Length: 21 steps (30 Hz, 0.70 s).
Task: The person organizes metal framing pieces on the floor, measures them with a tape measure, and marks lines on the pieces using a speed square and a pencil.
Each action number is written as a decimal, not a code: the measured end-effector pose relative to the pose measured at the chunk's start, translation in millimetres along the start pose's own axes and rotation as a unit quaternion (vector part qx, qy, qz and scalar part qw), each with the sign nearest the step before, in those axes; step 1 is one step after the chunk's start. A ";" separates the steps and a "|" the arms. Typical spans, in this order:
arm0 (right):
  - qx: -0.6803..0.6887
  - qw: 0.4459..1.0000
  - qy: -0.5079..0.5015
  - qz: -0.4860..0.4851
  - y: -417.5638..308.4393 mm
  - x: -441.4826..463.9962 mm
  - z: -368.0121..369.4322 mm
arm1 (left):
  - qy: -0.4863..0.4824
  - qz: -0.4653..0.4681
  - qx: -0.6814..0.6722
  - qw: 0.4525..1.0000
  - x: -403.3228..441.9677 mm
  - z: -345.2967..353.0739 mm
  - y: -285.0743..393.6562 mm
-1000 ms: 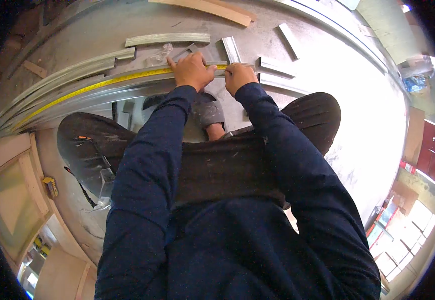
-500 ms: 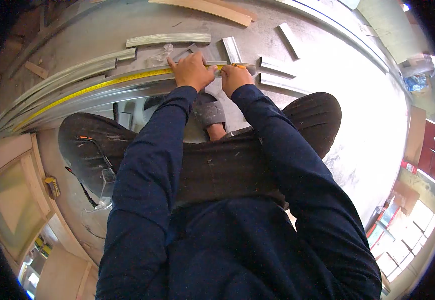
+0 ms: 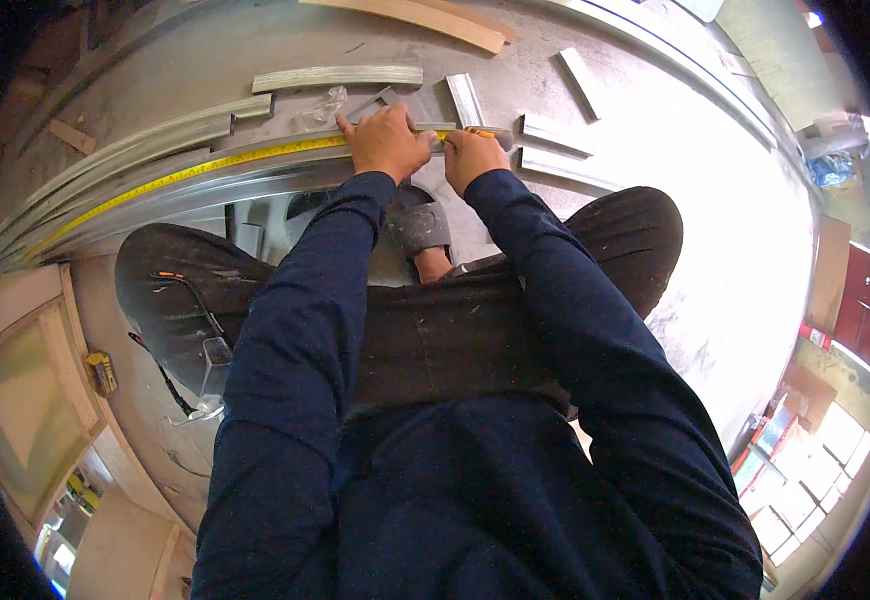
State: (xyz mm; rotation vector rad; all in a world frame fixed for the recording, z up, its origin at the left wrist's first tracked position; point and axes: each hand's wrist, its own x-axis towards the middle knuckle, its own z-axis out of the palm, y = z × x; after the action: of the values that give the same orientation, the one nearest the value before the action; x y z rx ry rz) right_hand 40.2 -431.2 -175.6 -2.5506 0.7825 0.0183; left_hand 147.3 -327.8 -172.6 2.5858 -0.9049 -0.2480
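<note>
A yellow tape measure blade [image 3: 210, 163] stretches from the far left along long metal channels [image 3: 255, 183] to my hands. My left hand [image 3: 390, 145] is closed over the blade and the channel beneath, its little finger sticking out to the side. Just to the right, my right hand [image 3: 474, 157] grips the tape measure at its near end. Something orange [image 3: 479, 132] shows at its fingertips, mostly hidden. The two thumbs almost meet over a short stretch of yellow blade.
Short metal offcuts [image 3: 555, 134] lie beyond and right of my hands. Crumpled clear plastic [image 3: 330, 107] sits behind the channels. Wooden strips [image 3: 415, 22] lie at the top. My sandalled foot [image 3: 425, 230] is below my hands. A wooden frame [image 3: 65, 350] stands left.
My hands and the tape hold nearly the same place. The view has shifted very slightly.
</note>
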 end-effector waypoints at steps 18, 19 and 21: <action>-0.146 0.976 -0.114 -0.111 -36.5 9.6 -29.1 | -0.023 -0.018 -0.003 1.000 1.5 0.3 -0.7; -0.160 0.972 -0.141 -0.093 -38.9 13.2 -31.2 | -0.018 -0.015 0.001 1.000 1.3 0.4 -0.7; -0.178 0.968 -0.164 -0.073 -42.3 22.3 -46.3 | -0.010 -0.008 0.003 1.000 1.8 0.9 0.1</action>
State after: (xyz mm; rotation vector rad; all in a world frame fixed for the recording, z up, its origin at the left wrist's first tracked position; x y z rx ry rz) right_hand 75.8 -432.6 -119.3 -2.8244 0.4959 0.5668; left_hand 148.4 -329.2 -173.5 2.6019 -0.8941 -0.2766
